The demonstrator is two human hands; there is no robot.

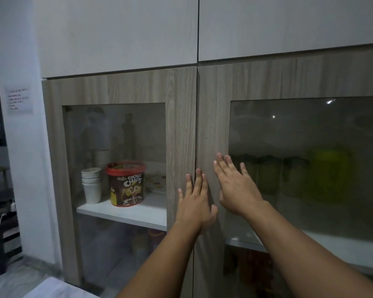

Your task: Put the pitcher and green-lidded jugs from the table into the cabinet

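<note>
Both hands, left hand (195, 203) and right hand (235, 188), press flat with straight fingers against the closed wood-grain, glass-paned cabinet doors (181, 125) beside the centre seam.

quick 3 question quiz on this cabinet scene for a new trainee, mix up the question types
1. True or false: both cabinet doors are shut.
2. Multiple choice: what stands right beside the red-lidded tub on the shelf behind the left glass? A) a stack of paper cups B) a kettle C) a bowl of fruit
3. Short answer: how do the left hand and right hand meet the doors?

Key
1. True; the two doors meet at the middle seam.
2. A; the paper cups stand to its left.
3. Both lie flat with straight fingers, near the middle seam, gripping nothing.
</note>
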